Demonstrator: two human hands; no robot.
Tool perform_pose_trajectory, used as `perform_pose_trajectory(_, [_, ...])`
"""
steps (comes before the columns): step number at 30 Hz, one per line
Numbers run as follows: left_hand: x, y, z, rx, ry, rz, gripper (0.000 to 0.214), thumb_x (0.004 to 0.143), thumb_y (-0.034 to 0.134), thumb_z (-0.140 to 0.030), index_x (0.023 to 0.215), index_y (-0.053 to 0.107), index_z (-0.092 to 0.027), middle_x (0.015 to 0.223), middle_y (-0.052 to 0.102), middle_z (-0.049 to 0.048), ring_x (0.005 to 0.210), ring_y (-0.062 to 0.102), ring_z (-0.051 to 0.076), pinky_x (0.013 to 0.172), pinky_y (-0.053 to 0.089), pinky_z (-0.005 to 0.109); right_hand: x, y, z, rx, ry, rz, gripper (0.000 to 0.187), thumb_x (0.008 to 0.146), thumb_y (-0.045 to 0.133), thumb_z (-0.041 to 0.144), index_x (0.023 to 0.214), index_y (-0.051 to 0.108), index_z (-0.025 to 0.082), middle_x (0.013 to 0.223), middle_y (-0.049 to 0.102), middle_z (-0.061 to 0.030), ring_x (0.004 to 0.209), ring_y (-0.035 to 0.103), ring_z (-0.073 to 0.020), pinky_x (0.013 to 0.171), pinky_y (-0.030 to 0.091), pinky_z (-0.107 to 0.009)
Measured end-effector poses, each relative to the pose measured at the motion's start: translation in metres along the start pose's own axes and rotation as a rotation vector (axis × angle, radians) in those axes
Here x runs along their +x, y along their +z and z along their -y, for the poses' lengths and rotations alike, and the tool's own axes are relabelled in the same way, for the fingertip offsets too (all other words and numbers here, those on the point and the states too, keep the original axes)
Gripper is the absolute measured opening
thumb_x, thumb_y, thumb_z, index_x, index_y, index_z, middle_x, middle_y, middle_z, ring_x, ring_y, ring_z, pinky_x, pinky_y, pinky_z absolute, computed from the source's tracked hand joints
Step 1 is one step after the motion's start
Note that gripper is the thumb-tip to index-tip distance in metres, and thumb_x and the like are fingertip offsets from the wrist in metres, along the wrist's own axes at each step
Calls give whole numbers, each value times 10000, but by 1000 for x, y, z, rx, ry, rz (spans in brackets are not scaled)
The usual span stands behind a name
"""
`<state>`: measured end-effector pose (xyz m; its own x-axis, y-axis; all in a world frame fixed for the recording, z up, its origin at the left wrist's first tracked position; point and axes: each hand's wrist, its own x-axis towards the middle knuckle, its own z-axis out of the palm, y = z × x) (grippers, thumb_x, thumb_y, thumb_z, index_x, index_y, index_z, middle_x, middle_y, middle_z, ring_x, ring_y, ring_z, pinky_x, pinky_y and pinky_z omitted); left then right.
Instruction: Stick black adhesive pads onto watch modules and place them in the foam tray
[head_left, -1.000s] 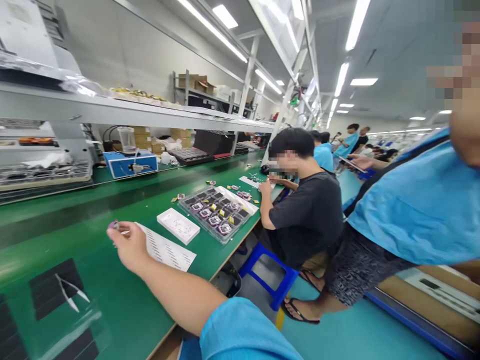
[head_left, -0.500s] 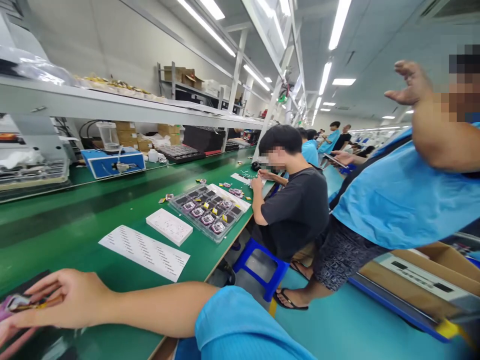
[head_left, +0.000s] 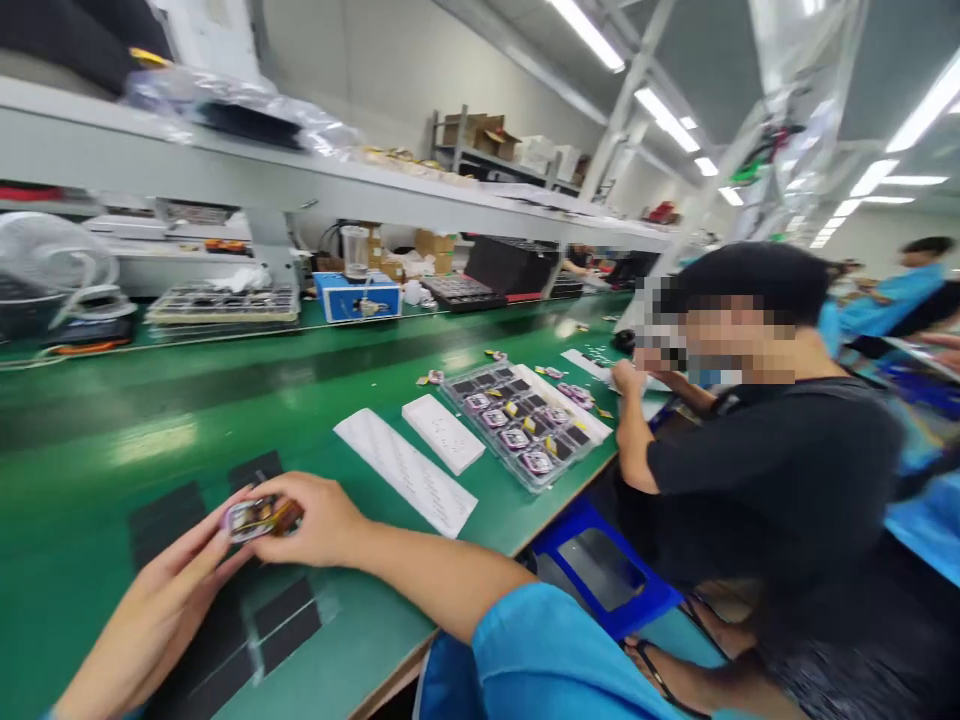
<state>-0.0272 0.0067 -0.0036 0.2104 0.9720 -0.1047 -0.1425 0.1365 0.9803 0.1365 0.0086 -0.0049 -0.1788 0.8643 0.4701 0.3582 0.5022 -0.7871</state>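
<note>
A small electronic module (head_left: 251,519) with a purplish rim and a brown-yellow flex strip is held between my two hands over the bench. My left hand (head_left: 169,590) grips its left side, fingers stretched along its rim. Closed from the other side, my right hand (head_left: 319,515) pinches the end by the flex strip. Black mats (head_left: 169,520) lie taped to the bench beneath and around my hands. Right of them lie a white label sheet (head_left: 401,475) and a white block (head_left: 442,432) with small pieces on top. The module's finer details are blurred.
A clear tray (head_left: 536,487) of similar modules stands farther right on the green bench (head_left: 247,400). Beyond it, a co-worker (head_left: 765,440) in black leans over small parts. A blue device (head_left: 358,297) and a fan (head_left: 52,255) stand at the back below the shelf (head_left: 375,190).
The view has turned left, so the bench items appear farther right. Both hands and the module now show fully near the lower left. The standing person in blue has mostly left view.
</note>
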Motion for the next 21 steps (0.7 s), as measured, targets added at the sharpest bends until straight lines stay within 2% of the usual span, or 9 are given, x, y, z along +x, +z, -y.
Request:
perform_pose_trajectory(3, [-5,6,-8,-93,8,53,576,632,771,-347,1182,615,-277,1249,603,29,1188,514,271,1001,439,366,1,-5,4,-4,-128,-22,423,656,696,188,1068,607,219,1097,645,-42,1030,592,-169,928,445,-286])
perform_pose_trajectory(8, [-2,1,-8,-278,34,152,452,755,669,-377,1173,624,-212,1238,604,102,1109,573,256,887,514,355,3,-9,4,-18,-244,-42,367,728,633,131,1082,607,225,1101,654,-53,1028,590,-173,937,440,-346])
perform_pose_trajectory(11, [-1,-4,-8,-286,-93,178,399,822,567,-443,1102,663,-176,1069,680,123,914,650,208,761,559,323,2,-12,4,-42,-254,31,446,735,604,83,1148,583,250,1118,649,-37,1006,587,-167,898,466,-342])
perform_pose_trajectory(14, [1,-8,-8,-235,-184,233,332,799,612,-405,968,705,-135,855,708,110,755,658,170,677,563,279,2,-15,5,-75,-263,102,500,742,580,53,1197,557,260,1139,637,-36,1009,576,-169,893,475,-343])
perform_pose_trajectory(18, [1,-13,-11,-275,-218,311,318,786,642,-357,1027,687,-155,880,701,97,755,654,157,662,555,258,3,-18,5,-121,-317,104,511,761,568,55,1221,542,276,1130,633,-35,1026,556,-180,907,472,-366])
perform_pose_trajectory(21, [0,-14,-13,-286,-225,314,369,768,668,-334,1100,660,-173,938,698,96,797,657,157,704,549,255,2,-18,3,-150,-287,93,519,771,565,60,1237,534,287,1071,629,-42,983,560,-176,859,502,-347])
